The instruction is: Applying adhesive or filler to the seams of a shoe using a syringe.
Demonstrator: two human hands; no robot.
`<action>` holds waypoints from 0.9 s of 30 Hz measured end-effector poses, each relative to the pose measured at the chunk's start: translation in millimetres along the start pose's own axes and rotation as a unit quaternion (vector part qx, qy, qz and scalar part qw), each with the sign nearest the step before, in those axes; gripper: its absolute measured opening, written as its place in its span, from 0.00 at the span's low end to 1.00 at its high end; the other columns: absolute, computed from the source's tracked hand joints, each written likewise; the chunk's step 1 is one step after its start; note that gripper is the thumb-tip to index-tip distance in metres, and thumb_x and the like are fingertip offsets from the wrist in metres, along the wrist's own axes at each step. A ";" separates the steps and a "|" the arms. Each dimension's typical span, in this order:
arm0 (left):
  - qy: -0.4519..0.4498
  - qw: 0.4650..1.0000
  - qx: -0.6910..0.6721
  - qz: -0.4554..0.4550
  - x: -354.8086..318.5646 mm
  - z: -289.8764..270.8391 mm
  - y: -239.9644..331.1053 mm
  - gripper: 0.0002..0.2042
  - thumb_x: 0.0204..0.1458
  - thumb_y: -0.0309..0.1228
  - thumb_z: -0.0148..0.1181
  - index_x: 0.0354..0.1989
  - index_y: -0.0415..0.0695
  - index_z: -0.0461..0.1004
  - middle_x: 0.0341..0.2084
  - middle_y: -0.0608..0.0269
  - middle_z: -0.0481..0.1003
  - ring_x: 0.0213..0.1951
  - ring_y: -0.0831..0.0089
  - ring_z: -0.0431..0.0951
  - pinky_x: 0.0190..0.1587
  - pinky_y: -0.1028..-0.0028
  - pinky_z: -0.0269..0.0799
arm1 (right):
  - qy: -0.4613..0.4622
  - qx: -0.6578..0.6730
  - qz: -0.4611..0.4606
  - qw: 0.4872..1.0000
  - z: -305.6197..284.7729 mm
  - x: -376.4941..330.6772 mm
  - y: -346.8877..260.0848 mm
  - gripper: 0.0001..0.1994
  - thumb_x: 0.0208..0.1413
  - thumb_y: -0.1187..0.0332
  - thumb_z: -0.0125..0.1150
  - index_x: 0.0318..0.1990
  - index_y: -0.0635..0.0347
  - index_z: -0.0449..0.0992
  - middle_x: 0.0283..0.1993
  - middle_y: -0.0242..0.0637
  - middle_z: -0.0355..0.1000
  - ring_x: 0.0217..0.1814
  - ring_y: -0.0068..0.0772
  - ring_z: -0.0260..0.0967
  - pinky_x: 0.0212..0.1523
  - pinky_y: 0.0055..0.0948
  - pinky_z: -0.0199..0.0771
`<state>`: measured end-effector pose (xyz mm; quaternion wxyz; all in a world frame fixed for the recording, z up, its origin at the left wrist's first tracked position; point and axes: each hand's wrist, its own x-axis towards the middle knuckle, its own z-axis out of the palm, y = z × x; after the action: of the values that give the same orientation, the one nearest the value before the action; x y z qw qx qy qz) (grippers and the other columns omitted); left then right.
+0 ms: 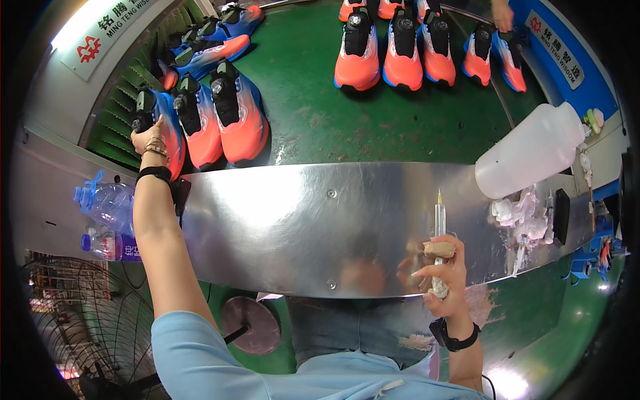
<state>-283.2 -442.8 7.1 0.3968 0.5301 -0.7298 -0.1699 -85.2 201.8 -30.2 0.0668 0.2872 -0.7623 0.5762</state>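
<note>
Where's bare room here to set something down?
The middle of the metal ledge, between the left forearm and right hand holding a syringe; also the green surface between left shoes and right shoes. Crowded: the ledge's right end, with white bottle and crumpled tissue.

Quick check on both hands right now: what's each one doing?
Left hand: closed on the leftmost orange-and-blue shoe, fingers partly hidden.
Right hand: closed, holding a clear syringe, needle end pointing away.
</note>
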 end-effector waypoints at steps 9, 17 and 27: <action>0.012 0.982 -0.126 0.138 35.7 53.6 -8.9 0.45 0.15 0.50 0.77 0.47 0.39 0.66 0.43 0.55 0.72 0.45 0.58 0.73 0.51 0.65 0.65 | -0.016 0.001 0.082 0.997 -1.0 -0.5 -4.7 0.15 0.41 0.56 0.62 0.30 0.56 0.77 0.51 0.47 0.54 0.46 0.44 0.65 0.47 0.37 0.66; -0.380 0.891 -0.229 0.090 -40.9 14.4 37.8 0.38 0.49 0.61 0.46 0.58 0.40 0.59 0.50 0.65 0.68 0.51 0.73 0.66 0.48 0.74 0.62 | -0.003 -0.012 0.042 0.999 -7.2 -1.7 3.3 0.15 0.38 0.56 0.64 0.32 0.55 0.78 0.52 0.45 0.54 0.50 0.44 0.63 0.48 0.37 0.65; -0.366 0.920 0.044 0.136 -127.4 -0.6 16.6 0.35 0.39 0.51 0.64 0.50 0.34 0.67 0.43 0.58 0.73 0.41 0.71 0.73 0.46 0.76 0.67 | 0.026 0.030 0.036 0.999 -11.0 -13.6 4.3 0.15 0.33 0.63 0.67 0.34 0.52 0.77 0.52 0.46 0.56 0.50 0.43 0.60 0.46 0.36 0.64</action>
<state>-277.7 -320.6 -32.3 0.0982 0.3432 -0.8960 -0.2640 -78.8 217.5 -36.1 0.0575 0.2467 -0.7526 0.6078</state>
